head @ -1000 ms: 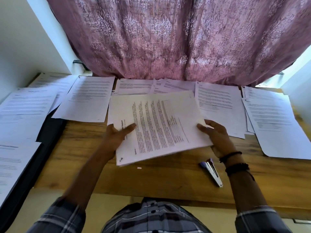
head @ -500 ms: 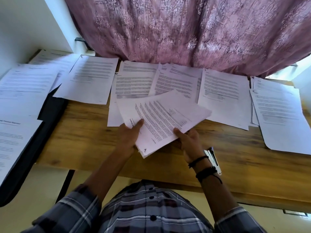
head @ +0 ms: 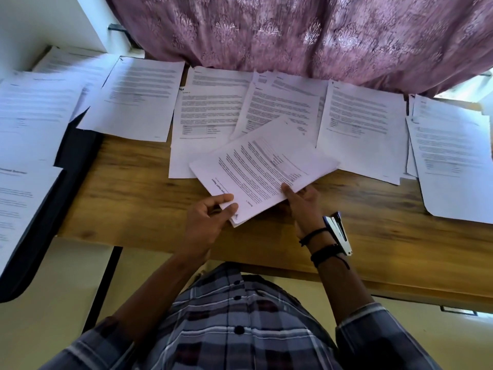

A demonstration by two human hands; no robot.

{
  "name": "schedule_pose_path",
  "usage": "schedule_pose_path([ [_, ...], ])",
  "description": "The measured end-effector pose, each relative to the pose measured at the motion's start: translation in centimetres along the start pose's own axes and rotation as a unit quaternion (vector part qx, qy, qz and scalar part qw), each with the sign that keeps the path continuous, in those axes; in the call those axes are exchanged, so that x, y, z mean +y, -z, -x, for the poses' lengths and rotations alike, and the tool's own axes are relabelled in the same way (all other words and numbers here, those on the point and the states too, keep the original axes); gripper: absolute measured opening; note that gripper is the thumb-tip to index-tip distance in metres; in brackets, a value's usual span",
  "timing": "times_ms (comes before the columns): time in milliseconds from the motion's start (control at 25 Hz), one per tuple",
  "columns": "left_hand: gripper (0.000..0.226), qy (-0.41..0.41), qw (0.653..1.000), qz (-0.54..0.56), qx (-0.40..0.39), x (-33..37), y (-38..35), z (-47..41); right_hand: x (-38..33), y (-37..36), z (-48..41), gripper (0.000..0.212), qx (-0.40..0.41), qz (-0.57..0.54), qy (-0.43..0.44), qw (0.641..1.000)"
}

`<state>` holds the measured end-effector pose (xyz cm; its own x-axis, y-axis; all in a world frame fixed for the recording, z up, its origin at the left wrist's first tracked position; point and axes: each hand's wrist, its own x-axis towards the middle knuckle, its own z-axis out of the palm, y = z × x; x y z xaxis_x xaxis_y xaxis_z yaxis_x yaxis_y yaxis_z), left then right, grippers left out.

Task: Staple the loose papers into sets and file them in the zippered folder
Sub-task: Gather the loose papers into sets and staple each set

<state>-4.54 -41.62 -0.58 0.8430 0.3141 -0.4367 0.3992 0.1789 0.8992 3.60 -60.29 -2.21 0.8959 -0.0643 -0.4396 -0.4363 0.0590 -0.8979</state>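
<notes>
Stack of white printed sheets (head: 264, 169) held askew over near-middle of light wooden table (head: 133, 188), far corner overlapping pages behind. Left hand (head: 205, 220) pinches stack's near-left corner, thumb on top, fingers curled under. Right hand (head: 304, 206) grips near edge, thumb on top, fingers beneath. Blue-and-silver metal stapler (head: 338, 231) lies on table just right of right wrist. Loose white printed pages (head: 362, 129) spread in row along far edge, below pink patterned curtain (head: 293, 30). Black zippered folder (head: 77, 150) lies at left, pages resting on it.
</notes>
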Motion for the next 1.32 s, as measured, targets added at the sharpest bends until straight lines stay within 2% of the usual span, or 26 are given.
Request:
schedule_pose_path([
  [80,0.036,0.012,1.0,0.02,-0.004,0.0,0.0,0.1,-0.5,0.9,0.8,0.029,0.015,0.033,-0.008,0.999],
  [160,0.039,0.016,1.0,0.024,0.001,-0.2,0.0,0.2,-0.9,2.3,2.3,0.036,0.077,0.145,0.022,0.986],
  [200,0.039,0.019,0.999,0.025,0.003,-0.4,0.0,0.1,-0.7,3.5,2.9,0.038,0.122,0.229,0.06,0.964],
  [280,0.04,0.023,0.999,0.026,0.004,-0.7,0.1,0.0,0.0,6.0,3.9,0.044,0.193,0.375,0.127,0.898],
  [320,0.04,0.027,0.999,0.025,0.003,-0.8,0.0,-0.1,0.7,7.1,4.1,0.05,0.211,0.426,0.133,0.87],
  [400,0.04,0.036,0.999,0.034,-0.003,-1.1,0.0,-0.2,1.9,8.9,4.1,0.061,0.2,0.482,0.093,0.848],
  [520,0.04,0.04,0.998,0.043,-0.008,-1.2,-0.2,-0.4,2.7,9.6,3.8,0.058,0.172,0.496,0.083,0.847],
  [640,0.04,0.036,0.998,0.043,-0.008,-1.2,-0.4,-0.4,2.5,8.9,3.6,0.04,0.168,0.469,0.109,0.86],
  [720,0.039,0.037,0.998,0.053,-0.011,-1.1,-0.5,-0.3,1.7,8.1,3.9,0.031,0.134,0.411,0.129,0.892],
  [800,0.039,0.037,0.997,0.06,-0.012,-1.0,-0.5,-0.2,-0.1,6.6,4.8,0.027,0.031,0.268,0.096,0.958],
  [840,0.04,0.037,0.997,0.06,-0.013,-1.0,-0.5,-0.2,-1.0,5.6,5.4,0.029,-0.045,0.181,0.049,0.981],
  [880,0.04,0.038,0.997,0.061,-0.012,-1.0,-0.5,-0.2,-1.5,4.5,6.1,0.029,-0.116,0.113,-0.011,0.987],
  [960,0.039,0.041,0.997,0.061,-0.01,-1.0,-0.6,-0.1,-1.5,2.2,7.4,0.026,-0.217,0.05,-0.131,0.966],
  [1080,0.037,0.041,0.998,0.054,-0.006,-0.9,-0.5,0.2,-0.7,-0.6,8.6,0.026,-0.263,0.018,-0.246,0.933],
  [1320,0.033,0.046,0.998,0.047,-0.003,-0.9,-0.4,0.8,-0.7,-2.0,8.3,0.033,-0.26,-0.006,-0.231,0.937],
])
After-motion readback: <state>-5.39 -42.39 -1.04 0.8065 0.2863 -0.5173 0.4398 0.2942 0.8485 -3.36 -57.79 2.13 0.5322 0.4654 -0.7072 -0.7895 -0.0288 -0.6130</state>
